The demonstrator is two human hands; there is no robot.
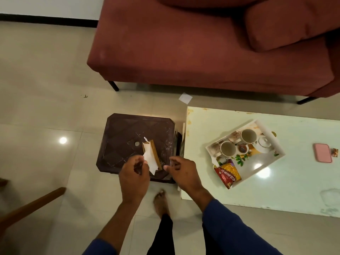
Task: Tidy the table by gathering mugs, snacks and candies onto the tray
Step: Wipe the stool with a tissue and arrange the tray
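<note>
A white tray [265,157] lies on the pale table [298,183]. In it stand two empty mugs [228,149] [248,136], a small cup [242,149] and a white lidded pot [264,143]. A red and yellow snack packet [228,174] hangs over the tray's near corner. One small candy [334,151] lies on the table right of the tray. To the left, over a brown stool [128,131], my left hand [134,173] pinches a torn white and tan paper wrapper [150,158]. My right hand [182,172] hovers loosely curled, its thumb close to the wrapper's lower end.
A pink phone [322,152] lies beside the candy. A red sofa [202,52] stands behind the table and stool. A white scrap of paper [185,98] lies on the tiled floor. A wooden chair arm [31,207] juts in at lower left. My bare foot [161,201] is below the stool.
</note>
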